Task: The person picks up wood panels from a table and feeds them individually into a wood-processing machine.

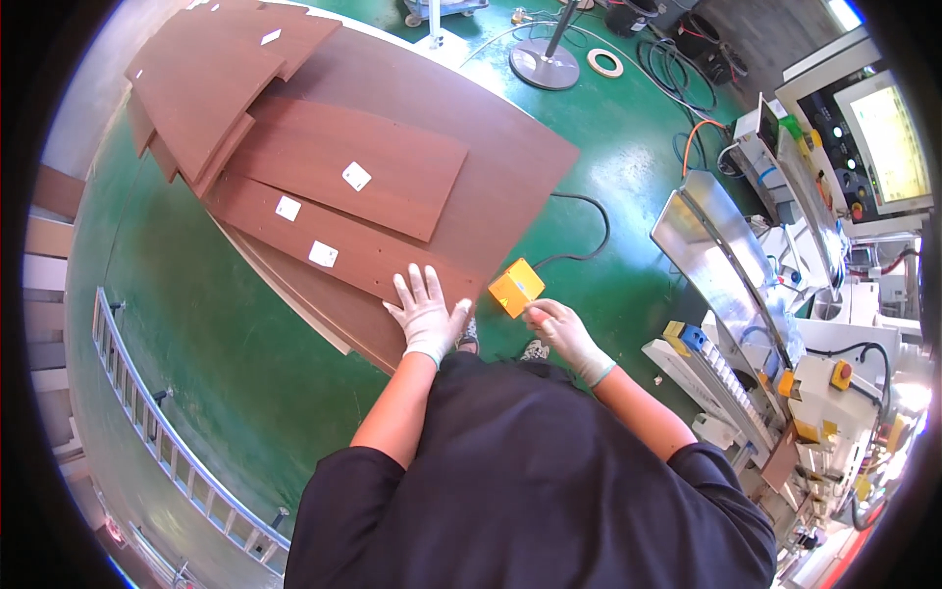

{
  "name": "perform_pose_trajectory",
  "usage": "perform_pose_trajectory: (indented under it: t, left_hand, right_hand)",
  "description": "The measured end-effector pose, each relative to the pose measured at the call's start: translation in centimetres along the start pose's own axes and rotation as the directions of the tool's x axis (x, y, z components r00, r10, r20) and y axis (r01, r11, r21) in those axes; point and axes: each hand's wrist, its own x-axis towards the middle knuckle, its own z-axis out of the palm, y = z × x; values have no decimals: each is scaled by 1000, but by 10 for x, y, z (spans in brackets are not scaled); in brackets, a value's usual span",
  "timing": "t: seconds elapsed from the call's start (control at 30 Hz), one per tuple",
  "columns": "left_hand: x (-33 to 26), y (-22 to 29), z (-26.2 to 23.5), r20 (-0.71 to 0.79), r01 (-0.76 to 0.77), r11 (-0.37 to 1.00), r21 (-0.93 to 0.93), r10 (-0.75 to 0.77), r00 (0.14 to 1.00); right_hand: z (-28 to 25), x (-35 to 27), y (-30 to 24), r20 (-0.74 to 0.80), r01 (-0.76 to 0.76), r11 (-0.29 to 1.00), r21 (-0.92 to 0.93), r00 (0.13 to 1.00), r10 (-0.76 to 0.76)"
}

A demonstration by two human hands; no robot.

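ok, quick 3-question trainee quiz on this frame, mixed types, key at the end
1. True or false: the left hand lies flat on a brown panel.
2. The right hand is nearest to: A) tape roll B) orange box C) ladder
3. Fill in: the floor is painted ____.

Key: 1 true; 2 B; 3 green
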Motion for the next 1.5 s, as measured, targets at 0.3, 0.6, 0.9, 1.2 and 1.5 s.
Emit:
perform_pose_trajectory:
  t: [0.3,0.6,0.9,1.2,1.5]
  left_hand:
    - [-61,-48,27,85,-490,848,-204,514,854]
    - [-22,-84,9,-369,-235,591,-772,-115,922]
    - [58,-156,-38,369,86,-715,-694,-251,895]
    - [69,51,-75,260,268,-680,-682,118,958]
    - [46,246,-60,240,359,-126,-925,539,808]
  right_hand:
    - [66,51,33,-127,66,948,-310,986,-110]
    - [48,29,8,310,-157,987,21,940,143]
    - [-14,-54,-56,-122,211,941,-263,960,-250]
    - [-92,-122,-6,-746,453,811,370,665,-31]
    - [-191,-229,93,-884,552,690,468,295,364]
